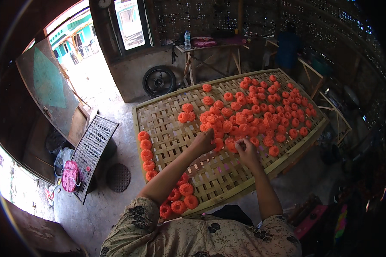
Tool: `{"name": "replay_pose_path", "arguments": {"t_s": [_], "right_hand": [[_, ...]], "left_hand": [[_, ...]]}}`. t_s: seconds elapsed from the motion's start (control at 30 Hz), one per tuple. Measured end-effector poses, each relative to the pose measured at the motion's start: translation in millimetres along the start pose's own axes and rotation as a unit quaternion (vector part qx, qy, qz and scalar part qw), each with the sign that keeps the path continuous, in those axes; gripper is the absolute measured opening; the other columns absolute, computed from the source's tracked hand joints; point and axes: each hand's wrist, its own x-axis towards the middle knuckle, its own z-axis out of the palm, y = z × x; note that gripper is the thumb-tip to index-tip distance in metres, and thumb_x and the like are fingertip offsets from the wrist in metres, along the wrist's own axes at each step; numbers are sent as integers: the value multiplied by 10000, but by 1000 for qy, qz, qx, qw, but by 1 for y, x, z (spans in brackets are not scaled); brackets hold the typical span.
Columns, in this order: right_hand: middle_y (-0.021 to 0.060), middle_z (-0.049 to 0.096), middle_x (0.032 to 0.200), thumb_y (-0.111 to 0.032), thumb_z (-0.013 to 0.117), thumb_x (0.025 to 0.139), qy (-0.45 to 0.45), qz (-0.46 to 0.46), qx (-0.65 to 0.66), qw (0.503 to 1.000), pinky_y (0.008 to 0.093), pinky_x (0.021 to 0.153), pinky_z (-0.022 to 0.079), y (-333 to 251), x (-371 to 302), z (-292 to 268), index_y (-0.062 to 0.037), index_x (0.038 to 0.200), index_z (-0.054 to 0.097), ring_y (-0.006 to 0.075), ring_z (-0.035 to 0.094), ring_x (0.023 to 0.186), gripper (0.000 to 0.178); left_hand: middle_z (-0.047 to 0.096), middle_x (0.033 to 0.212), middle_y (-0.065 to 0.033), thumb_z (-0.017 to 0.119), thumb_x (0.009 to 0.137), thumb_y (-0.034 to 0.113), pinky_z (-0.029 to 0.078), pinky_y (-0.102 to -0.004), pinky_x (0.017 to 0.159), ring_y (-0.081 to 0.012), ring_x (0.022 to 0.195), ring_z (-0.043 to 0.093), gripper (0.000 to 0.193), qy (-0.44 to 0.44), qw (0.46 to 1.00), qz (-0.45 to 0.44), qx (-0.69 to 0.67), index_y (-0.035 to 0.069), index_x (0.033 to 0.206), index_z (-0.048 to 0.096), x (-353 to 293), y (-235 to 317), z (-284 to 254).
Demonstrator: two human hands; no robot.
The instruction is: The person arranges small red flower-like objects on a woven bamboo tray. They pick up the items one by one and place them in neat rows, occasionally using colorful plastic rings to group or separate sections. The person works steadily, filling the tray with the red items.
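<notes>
Bright orange, crinkled, rounded pieces, many dimpled at the centre, clustered across a woven bamboo rack, more lining its left end, left hand and right hand at the cluster's near edge, whether either grips a piece cannot be told

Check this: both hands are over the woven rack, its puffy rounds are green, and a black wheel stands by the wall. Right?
Not quite: the puffy rounds are orange, not green, as the head view shows. The left hand and right hand are over the woven rack, and a black wheel stands by the wall.
</notes>
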Motion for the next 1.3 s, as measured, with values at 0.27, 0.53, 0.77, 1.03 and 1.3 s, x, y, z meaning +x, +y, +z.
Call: {"name": "replay_pose_path", "arguments": {"t_s": [0.27,0.53,0.77,1.03,1.3], "right_hand": [[106,620,915,-239,656,891,-124,20,-85,988,359,755,516,-1,0,25,-12,1103,547,194,624,830,330],[125,636,932,-139,691,820,-161,-69,-8,985,364,776,535,-59,6,84,-4,1109,508,229,658,875,367],[97,620,972,-156,700,823,-301,-6,-9,954,332,812,527,-75,7,160,-14,1151,498,182,631,920,410],[121,630,969,-186,672,854,-339,8,-48,939,348,808,520,-86,-2,166,-2,1153,484,211,638,928,397],[176,671,905,-119,620,876,-300,-104,-60,946,376,790,529,-73,-7,162,24,1041,568,269,675,879,224]], "left_hand": [[634,920,-106,716,731,171,521,-366,736,-247,852,647,352,-44,996,-45,-64,59,1026,558,-81,-26,-84],[656,923,-138,667,718,130,517,-385,747,-310,876,644,276,-106,992,-59,39,41,974,612,-150,-55,-115],[673,885,-154,678,706,152,517,-394,761,-326,877,656,223,-76,980,-111,146,47,902,661,-166,-62,-105],[700,885,-86,693,728,228,470,-383,869,-292,904,663,265,-32,956,-84,277,181,986,726,-185,-49,-112],[708,850,-41,713,738,182,451,-392,844,-260,850,666,200,-27,986,-119,113,177,938,717,-176,-60,-108]]}}
